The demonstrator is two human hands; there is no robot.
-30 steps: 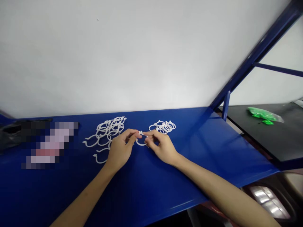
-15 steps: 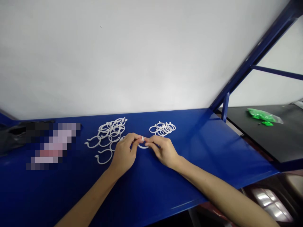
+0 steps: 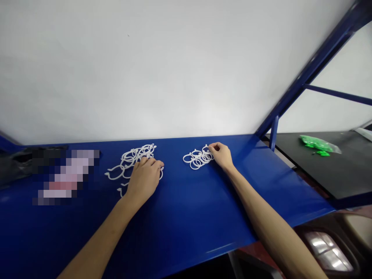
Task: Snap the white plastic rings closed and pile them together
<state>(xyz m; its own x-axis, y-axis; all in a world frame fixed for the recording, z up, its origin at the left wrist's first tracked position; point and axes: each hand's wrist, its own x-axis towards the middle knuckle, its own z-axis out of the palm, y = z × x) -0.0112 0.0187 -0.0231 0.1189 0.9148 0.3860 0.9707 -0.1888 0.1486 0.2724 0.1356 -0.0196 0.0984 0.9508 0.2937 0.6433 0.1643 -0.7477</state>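
Note:
Two groups of white plastic rings lie on a blue shelf (image 3: 186,217). My left hand (image 3: 143,179) rests palm down on the near edge of the left pile of open rings (image 3: 132,161), fingers bent over a ring there. My right hand (image 3: 221,154) reaches to the right pile of shut rings (image 3: 197,159), its fingertips pinched on a ring at that pile's right edge.
A white wall stands right behind the shelf. A blurred patch (image 3: 65,176) and a dark object (image 3: 11,166) lie at the left. A blue frame post (image 3: 273,131) rises at right, beyond it a black shelf (image 3: 334,166) with a bag of green parts (image 3: 318,144).
Both hands held one ring together at the middle. They have parted: the right hand carried the ring to the right pile, the left hand moved onto the left pile.

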